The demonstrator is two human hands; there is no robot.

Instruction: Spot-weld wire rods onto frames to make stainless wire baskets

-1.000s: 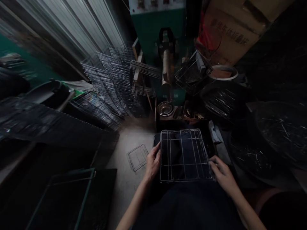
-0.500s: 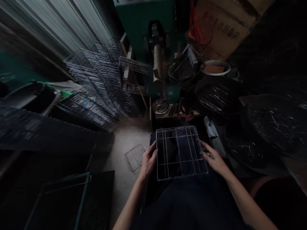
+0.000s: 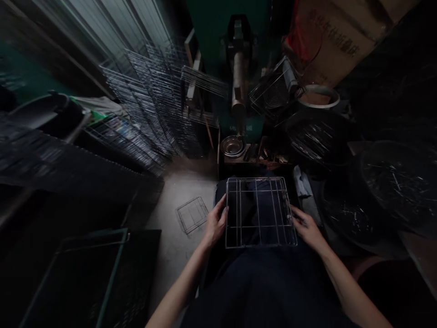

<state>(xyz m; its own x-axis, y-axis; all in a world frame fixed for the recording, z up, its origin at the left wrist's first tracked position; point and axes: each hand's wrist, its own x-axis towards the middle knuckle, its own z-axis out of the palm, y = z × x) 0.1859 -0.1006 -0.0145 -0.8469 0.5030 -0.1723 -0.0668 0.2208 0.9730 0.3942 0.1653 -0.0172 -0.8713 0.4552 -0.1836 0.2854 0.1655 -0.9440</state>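
A rectangular wire rack (image 3: 258,225) of thin metal rods lies level above my lap, with my dark trousers showing through its gaps. On its left side my left hand (image 3: 216,222) is closed, thumb and fingers around the edge wire. My right hand (image 3: 307,228) grips the opposite side near the middle; its fingertips are partly hidden in shadow. Ahead of the rack stands a green machine (image 3: 208,27) with a thick metal arm (image 3: 238,77) pointing toward me. Below that arm sits a round metal dish (image 3: 232,146).
Stacks of wire racks (image 3: 153,95) lean at the left. Another wire frame (image 3: 193,215) lies on the floor. Dark basins (image 3: 314,136) holding metal rods and small wire pieces stand at the right, near a white bucket (image 3: 319,96) and a cardboard box (image 3: 336,41).
The view has shifted slightly, so the surroundings sit further right. The rack appears turned a little straighter, still held by both hands.
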